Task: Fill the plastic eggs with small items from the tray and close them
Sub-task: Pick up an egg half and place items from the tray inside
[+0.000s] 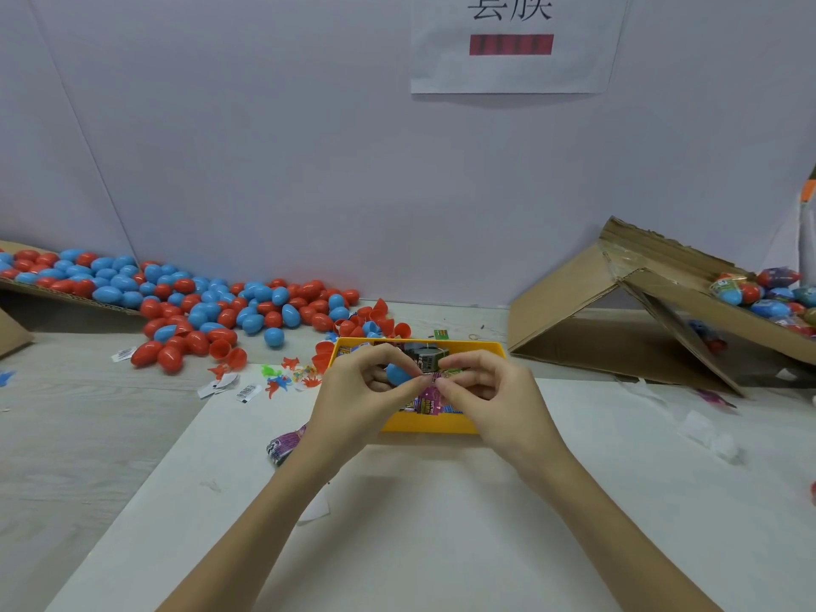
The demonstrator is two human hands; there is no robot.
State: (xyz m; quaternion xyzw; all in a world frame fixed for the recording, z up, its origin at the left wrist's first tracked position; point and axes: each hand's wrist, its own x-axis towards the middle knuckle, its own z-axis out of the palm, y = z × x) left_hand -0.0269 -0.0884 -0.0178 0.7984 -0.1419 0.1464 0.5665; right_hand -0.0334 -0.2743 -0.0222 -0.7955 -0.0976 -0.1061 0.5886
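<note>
Work surface: white sheet (441, 523) over a pale wood-grain table (66, 435), backed by a plain wall (309, 148) just behind the tray. The sheet in front of the tray, between the forearms, is bare; its left edge runs diagonally toward the lower left corner.

Left side is crowded: a spill of red and blue plastic eggs (198, 307) runs off a tilted cardboard flap (53, 293) onto the table, with loose red egg halves (375, 320) right up against the tray's far-left corner. Small plastic toys (282, 377) and paper labels (221, 384) lie between the egg pile and the tray.

Right side: collapsed cardboard box (618, 311), near the tray's right end but apart from it. Wrapped eggs (759, 293) sit on its sloped upper flap.

Yellow tray (441, 424) sits centre, holding small printed packets and dark items; exact contents are hard to tell.

Both hands hover over the tray, fingertips meeting. Left hand (362, 390) curls around a blue egg half (397, 374), thumb and forefinger also pinching a small pink packet (430, 397). Right hand (490, 390) pinches the same packet from the other side, remaining fingers curled. The packet hangs just beside the blue half, touching or nearly touching its rim; can't tell which.

A purple wrapper (285, 443) lies on the sheet's left edge, beside the left wrist.
</note>
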